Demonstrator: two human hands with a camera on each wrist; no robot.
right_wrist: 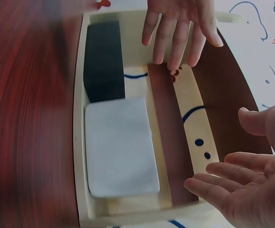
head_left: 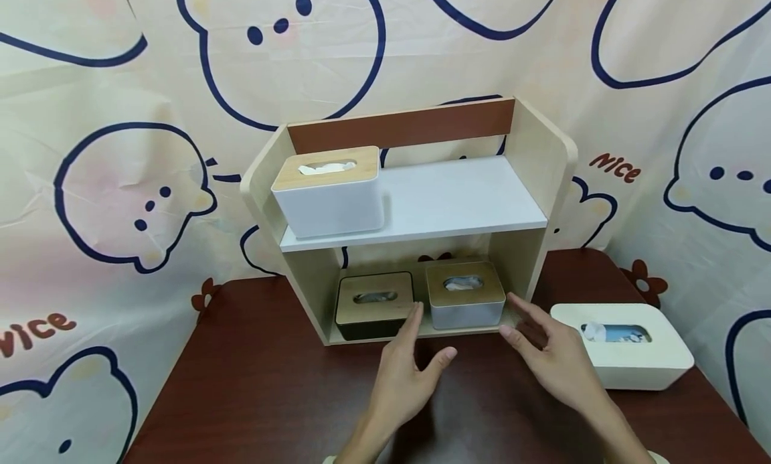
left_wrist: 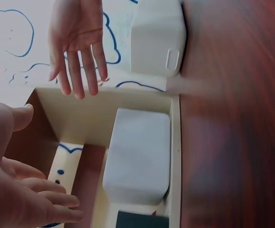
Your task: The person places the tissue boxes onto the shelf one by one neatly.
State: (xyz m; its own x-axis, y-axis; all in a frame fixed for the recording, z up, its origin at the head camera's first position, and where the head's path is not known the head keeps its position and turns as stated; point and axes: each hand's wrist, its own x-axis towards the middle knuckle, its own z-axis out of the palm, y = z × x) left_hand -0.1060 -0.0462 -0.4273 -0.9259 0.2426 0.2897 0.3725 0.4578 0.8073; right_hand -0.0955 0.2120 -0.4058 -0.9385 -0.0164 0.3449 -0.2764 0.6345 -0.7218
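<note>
Against a cartoon-print cloth backdrop [head_left: 421,62], on a dark wood-grain table [head_left: 271,397], stands a two-tier desktop shelf [head_left: 470,189]. On its lower tier, at the right, sits a wood-lidded pale tissue box [head_left: 466,317], long axis running left to right, with a black tissue box [head_left: 373,331] just beside it. The pale one lies ahead of and between both hands. The right hand [head_left: 557,357] seems nearer, fingertips by its right end, contact unclear; the left hand [head_left: 406,377] reaches toward the gap between boxes. Both are empty, fingers extended, thumbs spread. The backdrop's lettering reads "NICE" [head_left: 614,168]; no brand is legible.
</note>
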